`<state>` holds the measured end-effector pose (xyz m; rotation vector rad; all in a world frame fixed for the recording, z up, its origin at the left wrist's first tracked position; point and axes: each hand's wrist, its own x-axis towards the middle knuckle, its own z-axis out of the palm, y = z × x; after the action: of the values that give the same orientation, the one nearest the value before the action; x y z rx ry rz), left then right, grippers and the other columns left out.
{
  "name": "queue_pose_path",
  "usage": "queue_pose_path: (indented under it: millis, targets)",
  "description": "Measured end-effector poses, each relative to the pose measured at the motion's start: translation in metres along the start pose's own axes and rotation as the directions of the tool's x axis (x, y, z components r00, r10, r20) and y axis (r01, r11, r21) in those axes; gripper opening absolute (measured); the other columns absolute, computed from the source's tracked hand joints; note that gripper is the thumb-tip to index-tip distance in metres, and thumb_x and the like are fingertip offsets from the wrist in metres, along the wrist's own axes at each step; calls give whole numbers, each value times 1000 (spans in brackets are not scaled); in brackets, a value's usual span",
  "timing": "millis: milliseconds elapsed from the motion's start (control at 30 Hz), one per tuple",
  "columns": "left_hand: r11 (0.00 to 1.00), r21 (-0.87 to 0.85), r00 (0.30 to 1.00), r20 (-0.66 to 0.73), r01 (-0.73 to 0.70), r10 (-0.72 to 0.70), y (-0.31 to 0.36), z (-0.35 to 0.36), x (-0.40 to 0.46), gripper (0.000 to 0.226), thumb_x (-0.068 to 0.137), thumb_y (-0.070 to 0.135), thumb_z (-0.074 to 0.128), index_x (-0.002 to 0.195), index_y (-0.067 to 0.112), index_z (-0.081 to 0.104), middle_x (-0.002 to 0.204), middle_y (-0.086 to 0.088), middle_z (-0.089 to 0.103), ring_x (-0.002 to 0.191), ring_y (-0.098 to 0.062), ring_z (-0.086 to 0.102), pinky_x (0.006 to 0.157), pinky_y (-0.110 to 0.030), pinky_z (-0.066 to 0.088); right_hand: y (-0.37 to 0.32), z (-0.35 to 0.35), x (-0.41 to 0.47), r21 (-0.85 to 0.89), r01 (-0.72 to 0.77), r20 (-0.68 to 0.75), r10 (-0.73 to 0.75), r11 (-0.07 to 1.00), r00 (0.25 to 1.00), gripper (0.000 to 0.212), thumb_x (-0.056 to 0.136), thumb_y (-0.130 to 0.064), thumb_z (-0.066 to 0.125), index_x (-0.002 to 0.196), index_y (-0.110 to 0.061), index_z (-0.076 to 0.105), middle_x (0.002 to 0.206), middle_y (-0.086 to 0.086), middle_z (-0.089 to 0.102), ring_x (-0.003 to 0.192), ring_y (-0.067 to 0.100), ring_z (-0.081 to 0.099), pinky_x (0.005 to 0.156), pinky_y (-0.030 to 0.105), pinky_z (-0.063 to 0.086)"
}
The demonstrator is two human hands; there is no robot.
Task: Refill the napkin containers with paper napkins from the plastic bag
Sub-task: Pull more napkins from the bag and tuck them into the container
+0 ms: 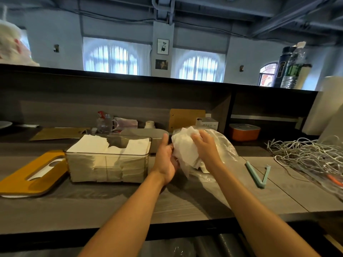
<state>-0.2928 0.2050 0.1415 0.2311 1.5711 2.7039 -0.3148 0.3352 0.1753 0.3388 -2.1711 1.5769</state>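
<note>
Head view, grey wood-grain counter (185, 204). Both hands work at mid-counter on a wad of white paper napkins (185, 151) sticking out of a clear plastic bag (222, 143). The bag lies on the counter to the right of the napkin container, its loose film trailing toward the near edge. Left hand (166, 160) cups the wad from the left and beneath, palm turned right, fingers curled against the paper. Right hand (205, 147) grips the wad from above, fingers bent over its top.

Clear napkin container (107, 164) sits left of the hands, lid off, almost full of stacked white napkins, the top layer uneven. Its orange slotted lid (29, 175) lies flat just left of it, near the counter's left edge. A second, grey container (146, 134) stands right behind the clear one.

Right of the bag lies an open mint-green bag clip (258, 175). A tangle of white cable (306, 154) is piled at the right edge. An orange lidded box (244, 132) sits at the back.
</note>
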Motion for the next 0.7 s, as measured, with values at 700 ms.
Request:
queue_pose_path:
  millis: [700]
  targets:
    - [992,117,987,-159,52,-33,-2,11,-3,31,97,25,60,126,14,54,112,-11,69,102,-29,68,85,-45,59,11,0,-20,198,-2,23,-3,980,1000,12,95,-17,62,93,-29,61,93,-4,67,87,15,67,74,32,60]
